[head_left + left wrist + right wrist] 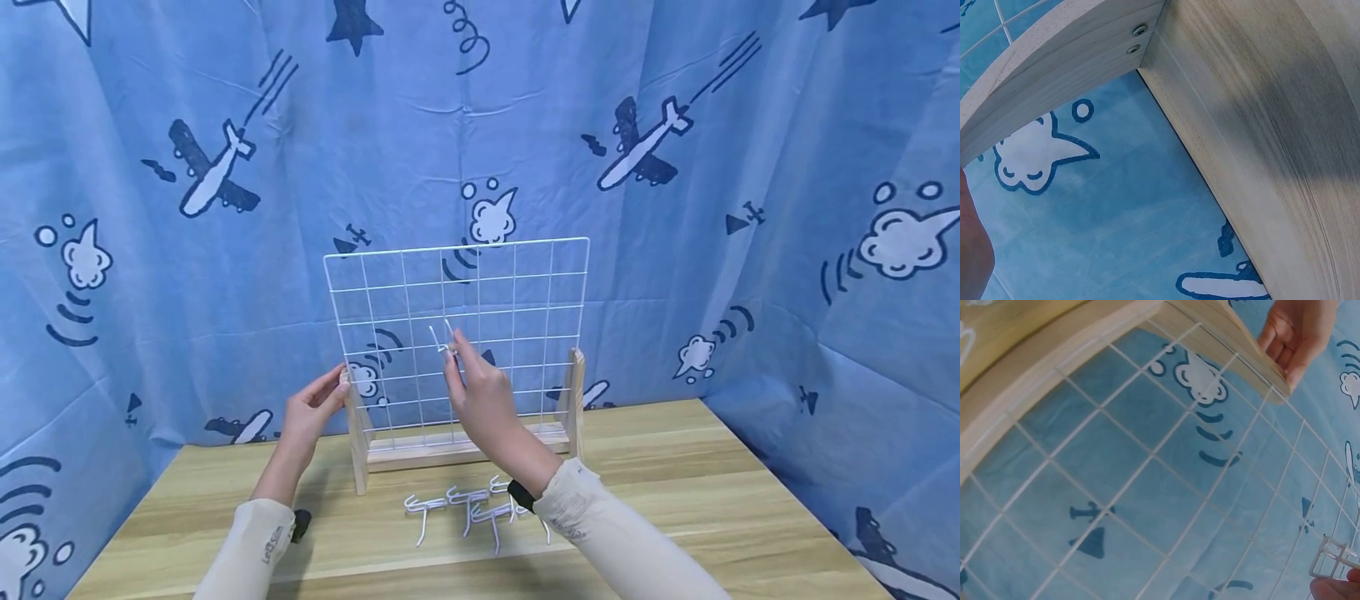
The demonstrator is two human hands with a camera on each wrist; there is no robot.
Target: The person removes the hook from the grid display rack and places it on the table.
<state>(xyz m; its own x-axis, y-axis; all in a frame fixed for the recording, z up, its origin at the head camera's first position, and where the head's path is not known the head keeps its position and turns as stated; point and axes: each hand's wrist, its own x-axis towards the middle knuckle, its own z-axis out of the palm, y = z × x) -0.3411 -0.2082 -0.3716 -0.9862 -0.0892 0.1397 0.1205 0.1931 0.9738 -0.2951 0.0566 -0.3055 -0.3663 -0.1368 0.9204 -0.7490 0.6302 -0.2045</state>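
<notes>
A white wire grid panel (495, 312) stands upright in a wooden stand (427, 454) on the table. My left hand (313, 408) grips the top of the stand's left post (357, 442); the right wrist view also shows this left hand (1300, 337) there. In front of the grid's middle, my right hand (483, 392) pinches a white wire hook (444, 340) between thumb and fingers, its prongs pointing up. The hook (1329, 557) overlaps the grid wires at the right wrist view's lower right corner. Only an edge of the left hand (972, 244) shows in the left wrist view.
Several white wire hooks (491, 512) lie on the wooden table (660, 500) in front of the stand, partly behind the right forearm. A blue curtain (300, 208) with printed planes and clouds hangs behind the table and at both sides.
</notes>
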